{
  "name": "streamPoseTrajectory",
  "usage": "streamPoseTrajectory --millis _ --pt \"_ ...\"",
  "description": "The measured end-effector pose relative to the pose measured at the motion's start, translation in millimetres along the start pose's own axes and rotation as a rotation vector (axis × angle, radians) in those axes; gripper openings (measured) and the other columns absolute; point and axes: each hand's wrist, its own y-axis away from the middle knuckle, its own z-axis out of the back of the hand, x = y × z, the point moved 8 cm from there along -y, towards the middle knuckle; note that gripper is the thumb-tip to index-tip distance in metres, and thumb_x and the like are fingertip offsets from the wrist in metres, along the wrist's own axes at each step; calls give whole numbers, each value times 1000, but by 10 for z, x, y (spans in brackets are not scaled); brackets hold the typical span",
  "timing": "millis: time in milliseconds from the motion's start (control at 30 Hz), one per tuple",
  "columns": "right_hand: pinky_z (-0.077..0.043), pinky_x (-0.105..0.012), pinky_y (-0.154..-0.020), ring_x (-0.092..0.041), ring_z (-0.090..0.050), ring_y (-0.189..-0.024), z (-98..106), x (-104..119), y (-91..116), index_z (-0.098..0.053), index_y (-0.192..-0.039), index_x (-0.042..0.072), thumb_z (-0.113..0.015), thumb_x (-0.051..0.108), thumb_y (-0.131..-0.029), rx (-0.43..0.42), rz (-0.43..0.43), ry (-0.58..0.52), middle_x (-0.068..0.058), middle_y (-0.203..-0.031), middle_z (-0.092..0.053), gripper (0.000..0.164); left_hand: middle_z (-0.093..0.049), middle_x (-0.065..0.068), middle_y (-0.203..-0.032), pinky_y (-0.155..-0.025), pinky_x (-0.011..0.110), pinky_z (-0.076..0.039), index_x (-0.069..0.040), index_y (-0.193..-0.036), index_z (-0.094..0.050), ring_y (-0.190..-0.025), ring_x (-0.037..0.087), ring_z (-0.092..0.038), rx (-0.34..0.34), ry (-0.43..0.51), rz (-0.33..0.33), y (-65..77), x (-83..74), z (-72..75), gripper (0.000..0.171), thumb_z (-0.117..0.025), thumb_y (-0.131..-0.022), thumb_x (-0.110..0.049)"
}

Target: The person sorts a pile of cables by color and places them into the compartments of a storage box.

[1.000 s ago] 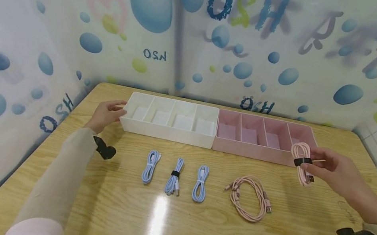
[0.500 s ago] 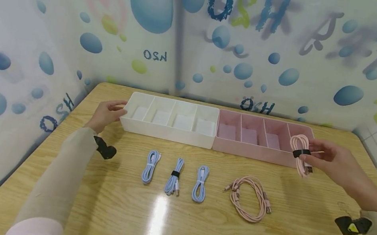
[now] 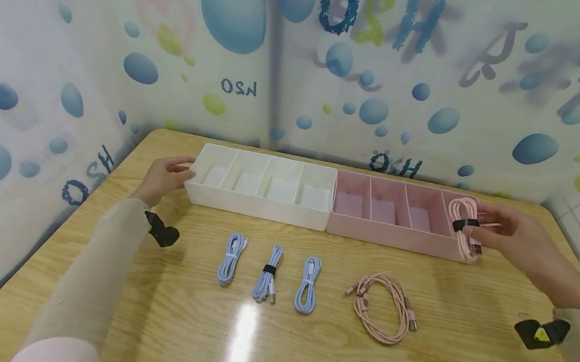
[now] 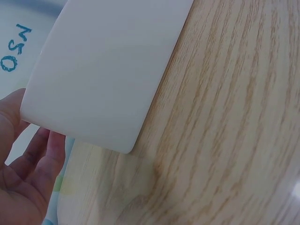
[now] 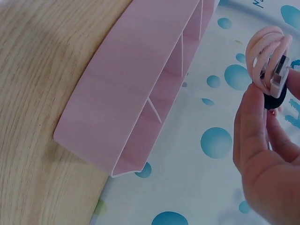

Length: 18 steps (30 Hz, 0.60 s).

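My right hand (image 3: 518, 238) pinches a coiled pink charging cable (image 3: 464, 215), bound with a black strap, above the rightmost compartment of the pink divided box (image 3: 393, 236). In the right wrist view the cable's USB plug (image 5: 280, 77) shows beside my thumb. At the other end, my left hand (image 3: 161, 178) touches the left end of the white divided box (image 3: 258, 206), its fingers loosely bent. Three coiled light-blue cables lie in front of the boxes: a left one (image 3: 231, 259), a middle one (image 3: 268, 274) with a black strap, and a right one (image 3: 308, 285).
A looser pink cable coil (image 3: 378, 336) lies on the wooden table (image 3: 164, 324), right of the blue cables. The two boxes stand end to end along the back. Behind them rises a wall covering (image 3: 308, 53) printed with blue drops.
My right hand has carried the pink cable up and away from me, from in front of the pink box to over its right end. The left hand stays in place.
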Motion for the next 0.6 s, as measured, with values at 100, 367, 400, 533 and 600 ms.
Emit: streamPoseTrajectory --millis 100,367,400,533,600 --pt "-45 -19 -65 13 -43 -80 3 11 -14 -32 -133 -3 -55 33 -87 14 -6 -13 -22 -122 -39 63 -42 23 -128 -87 39 -45 -3 -133 -40 -112 32 -43 -1 4 10 4 0 -4 47 -52 -90 -18" --pt "-45 -27 -69 11 -44 -81 14 62 -91 -29 -136 1 -55 35 -86 23 -3 -9 -20 -122 -40 66 -40 23 -129 -89 42 -43 -4 -134 -38 -114 33 -41 5 18 37 9 0 -13 48 -52 -90 -18" --pt "-46 -28 -69 10 -44 -81 15 71 -104 -30 -136 1 -56 35 -86 21 -2 -7 -20 -121 -40 66 -40 23 -129 -89 42 -42 -4 -134 -37 -114 33 -41 6 19 39 10 1 -13 48 -52 -90 -18" --pt "-45 -31 -73 8 -45 -81 11 94 -158 -32 -135 0 -56 38 -85 19 -11 6 -19 -120 -41 67 -40 23 -129 -89 41 -43 -4 -134 -38 -113 32 -41 7 21 46 14 -2 -11 48 -52 -90 -18" --pt "-45 -31 -75 8 -45 -81 1 102 -185 -33 -134 1 -57 40 -84 25 -20 13 -19 -120 -42 67 -40 23 -130 -89 41 -43 -4 -134 -38 -114 32 -41 9 22 47 18 -3 -13 48 -52 -90 -19"
